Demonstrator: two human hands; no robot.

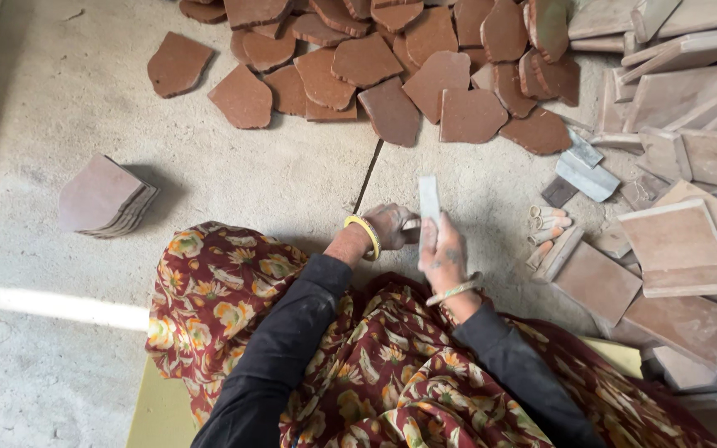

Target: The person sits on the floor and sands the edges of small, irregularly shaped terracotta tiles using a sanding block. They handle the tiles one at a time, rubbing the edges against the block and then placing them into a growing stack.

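**Grey stone strip held upright between two hands**

Grey, dusty, narrow and flat: the stone strip (pixel 430 199) stands on end above the lap. Right hand (pixel 442 253) is closed round its lower part, fingers wrapped, upper half of the strip showing above them. Left hand (pixel 392 226) sits just beside it on the left, fingers curled toward the strip's lower edge; whether it actually grips cannot be made out.

Counts: one strip in hand. One yellow bangle (pixel 364 234) on the left wrist, one pale bangle (pixel 455 290) on the right. One stack of thin square tiles (pixel 105 199) on the floor (pixel 234 178), well apart to the left. Reddish-brown broken slabs (pixel 392 75) in a heap ahead, too overlapped to count. Pale square slabs (pixel 678 241) piled at the right, likewise uncounted.
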